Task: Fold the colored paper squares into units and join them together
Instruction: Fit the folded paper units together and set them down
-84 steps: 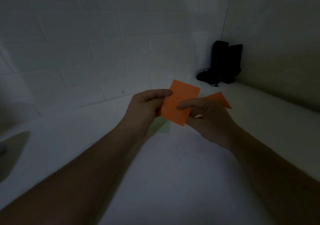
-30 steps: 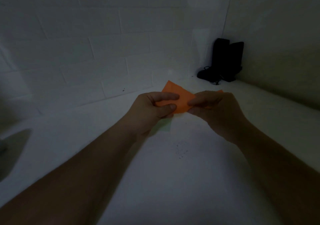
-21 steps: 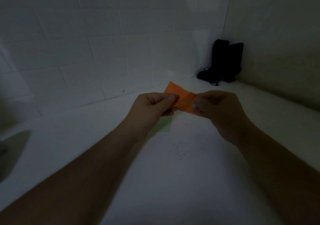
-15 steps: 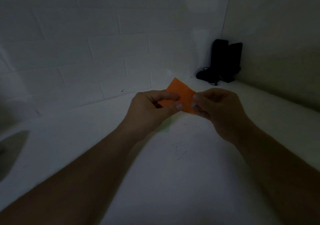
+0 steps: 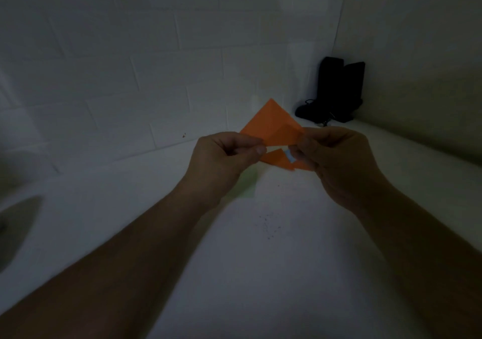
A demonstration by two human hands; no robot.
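A white counter [image 5: 260, 273] ran to a white tiled wall [image 5: 130, 51] at the far side, dimly lit. In the far right corner stood a black object [image 5: 336, 90]. Over the middle of the counter, the left hand [image 5: 221, 161] and right hand [image 5: 336, 161] each pinched an edge of a folded orange paper [image 5: 271, 124], held in the air between them with its point toward the wall. A pale green paper [image 5: 247, 184] lay on the counter beneath the left hand.
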